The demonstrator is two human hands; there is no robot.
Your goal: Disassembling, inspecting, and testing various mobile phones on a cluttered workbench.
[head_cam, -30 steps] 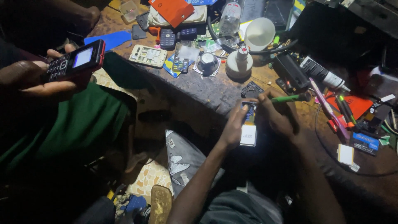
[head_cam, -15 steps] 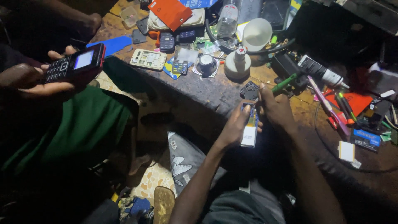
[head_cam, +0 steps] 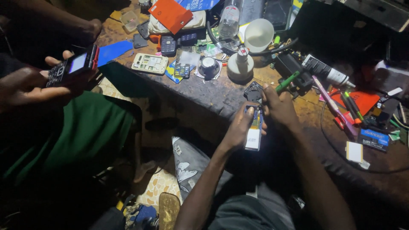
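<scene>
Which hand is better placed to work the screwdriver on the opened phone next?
Probably the right hand: it grips the green-handled screwdriver, tip toward the opened phone, which the left hand holds.

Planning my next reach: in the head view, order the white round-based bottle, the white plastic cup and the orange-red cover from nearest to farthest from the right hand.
From the right hand:
1. White round-based bottle, just up and left on the bench.
2. White plastic cup, farther back, lying on its side.
3. Orange-red cover, far back left.

Worn, rough wooden bench, glossy plastic cup, green matt cloth.
</scene>
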